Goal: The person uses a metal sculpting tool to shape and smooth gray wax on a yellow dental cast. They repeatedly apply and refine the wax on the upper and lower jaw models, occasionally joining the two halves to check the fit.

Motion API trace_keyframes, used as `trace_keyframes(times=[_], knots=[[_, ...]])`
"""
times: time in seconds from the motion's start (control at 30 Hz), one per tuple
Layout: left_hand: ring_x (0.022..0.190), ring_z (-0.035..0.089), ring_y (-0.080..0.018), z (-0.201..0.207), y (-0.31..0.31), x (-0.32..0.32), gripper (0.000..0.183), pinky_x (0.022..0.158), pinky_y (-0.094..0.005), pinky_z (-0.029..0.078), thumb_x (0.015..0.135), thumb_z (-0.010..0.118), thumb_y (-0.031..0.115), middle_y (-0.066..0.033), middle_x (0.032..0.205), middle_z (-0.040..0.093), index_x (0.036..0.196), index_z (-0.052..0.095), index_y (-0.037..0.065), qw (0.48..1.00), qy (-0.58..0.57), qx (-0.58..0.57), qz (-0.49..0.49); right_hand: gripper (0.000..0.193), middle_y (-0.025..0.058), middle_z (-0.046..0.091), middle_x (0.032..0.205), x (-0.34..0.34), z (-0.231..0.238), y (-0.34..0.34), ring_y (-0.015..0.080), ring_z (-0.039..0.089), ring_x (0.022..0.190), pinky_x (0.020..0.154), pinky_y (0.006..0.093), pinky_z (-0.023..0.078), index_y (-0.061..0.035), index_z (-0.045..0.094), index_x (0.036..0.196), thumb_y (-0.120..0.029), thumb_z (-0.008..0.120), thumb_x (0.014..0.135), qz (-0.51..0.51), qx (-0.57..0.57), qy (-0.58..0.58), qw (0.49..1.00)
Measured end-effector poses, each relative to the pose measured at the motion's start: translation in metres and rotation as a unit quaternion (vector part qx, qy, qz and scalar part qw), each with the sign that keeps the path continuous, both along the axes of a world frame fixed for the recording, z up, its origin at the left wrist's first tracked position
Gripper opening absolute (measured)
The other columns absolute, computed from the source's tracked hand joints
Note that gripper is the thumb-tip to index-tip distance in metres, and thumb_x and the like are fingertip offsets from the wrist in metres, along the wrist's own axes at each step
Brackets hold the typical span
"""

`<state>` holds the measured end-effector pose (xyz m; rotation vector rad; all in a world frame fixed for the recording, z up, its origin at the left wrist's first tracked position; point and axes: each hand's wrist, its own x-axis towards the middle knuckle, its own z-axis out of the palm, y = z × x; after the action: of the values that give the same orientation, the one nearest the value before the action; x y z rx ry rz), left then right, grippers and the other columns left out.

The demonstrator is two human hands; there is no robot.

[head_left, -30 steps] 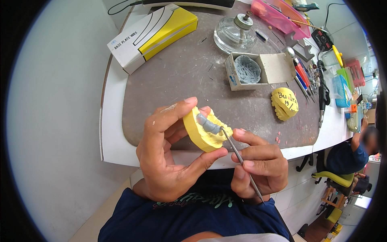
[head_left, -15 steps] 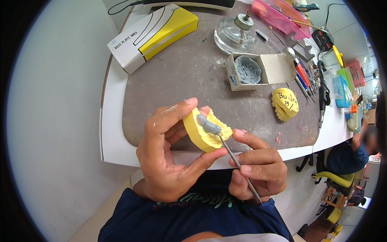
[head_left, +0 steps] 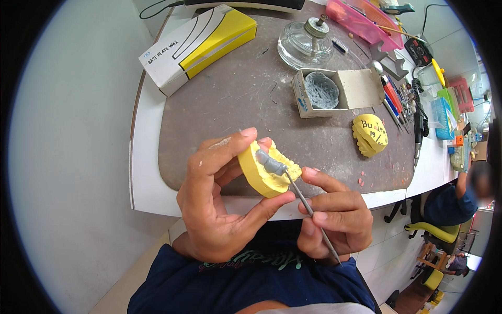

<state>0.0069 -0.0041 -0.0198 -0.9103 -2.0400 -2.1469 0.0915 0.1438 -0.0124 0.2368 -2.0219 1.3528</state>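
A yellow dental model (head_left: 255, 177) is gripped between the fingers and thumb of my left hand (head_left: 217, 201), tilted above the table's near edge. Grey wax (head_left: 271, 163) covers part of its row of teeth. My right hand (head_left: 337, 220) pinches a thin metal wax carver (head_left: 312, 212) like a pen. The carver's tip touches the right end of the grey wax, or lies very close to it. My right index fingertip rests by the model's right edge. Farther right on the mat lies a second yellow dental model (head_left: 370, 136) with handwriting on its base.
An opened small box of grey wax (head_left: 321, 90) stands beyond my hands, with a glass spirit burner (head_left: 305, 46) behind it. A white-and-yellow carton (head_left: 198, 47) lies far left. Pens and tools (head_left: 395, 99), a pink basket (head_left: 361, 23) and a seated person (head_left: 447, 201) are to the right.
The carver's tip has shifted very slightly to the right and up along the end of the wax. Both hands keep their grips, and the model has barely moved.
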Motion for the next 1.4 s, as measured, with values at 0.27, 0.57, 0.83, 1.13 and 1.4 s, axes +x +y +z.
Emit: trace_keyframes(times=[0.27,0.57,0.83,1.13,1.4], knots=[[0.112,0.063,-0.0312,-0.0002,0.0002,0.0004,0.082,0.094,-0.0365,0.055,0.067,0.088,0.004,-0.0176,0.115,0.058,0.133,0.039,-0.002,1.000,0.002,-0.004,0.004,0.029,0.0131,0.070,0.085,-0.0014,-0.0010,-0.0003,0.0392,0.069,0.099,0.085,0.0466,0.058,-0.0063,0.058,0.096,-0.002,0.078,0.076,-0.005,-0.005,0.008,1.000],[0.110,0.064,-0.0301,0.0020,-0.0004,0.0009,0.084,0.092,-0.0355,0.056,0.066,0.089,0.007,-0.0170,0.114,0.058,0.133,0.040,-0.003,1.000,-0.009,-0.015,0.004,0.031,0.0137,0.070,0.087,0.0011,-0.0012,-0.0006,0.0397,0.068,0.101,0.086,0.0471,0.057,-0.0068,0.057,0.099,-0.002,0.078,0.076,-0.007,-0.023,0.000,1.000],[0.109,0.064,-0.0296,0.0034,-0.0009,0.0022,0.084,0.091,-0.0356,0.057,0.068,0.089,0.009,-0.0169,0.113,0.059,0.133,0.039,-0.004,0.999,-0.030,-0.011,0.004,0.033,0.0118,0.070,0.089,0.0013,-0.0011,0.0025,0.0397,0.068,0.102,0.086,0.0475,0.057,-0.0075,0.059,0.099,-0.002,0.079,0.073,0.011,0.002,0.005,1.000],[0.109,0.064,-0.0299,0.0023,-0.0005,0.0017,0.084,0.091,-0.0360,0.056,0.067,0.089,0.009,-0.0168,0.113,0.059,0.134,0.039,-0.004,1.000,-0.027,-0.009,0.005,0.030,0.0126,0.070,0.087,-0.0001,-0.0013,0.0004,0.0395,0.069,0.100,0.085,0.0474,0.058,-0.0065,0.060,0.097,-0.002,0.079,0.074,-0.007,-0.001,0.008,1.000],[0.109,0.064,-0.0301,0.0025,-0.0004,0.0016,0.085,0.091,-0.0358,0.056,0.066,0.090,0.009,-0.0166,0.113,0.058,0.134,0.039,-0.003,1.000,-0.019,-0.016,0.006,0.028,0.0146,0.070,0.087,-0.0008,-0.0006,0.0009,0.0390,0.069,0.101,0.086,0.0479,0.057,-0.0052,0.059,0.097,-0.003,0.078,0.077,-0.001,-0.004,0.010,1.000]])
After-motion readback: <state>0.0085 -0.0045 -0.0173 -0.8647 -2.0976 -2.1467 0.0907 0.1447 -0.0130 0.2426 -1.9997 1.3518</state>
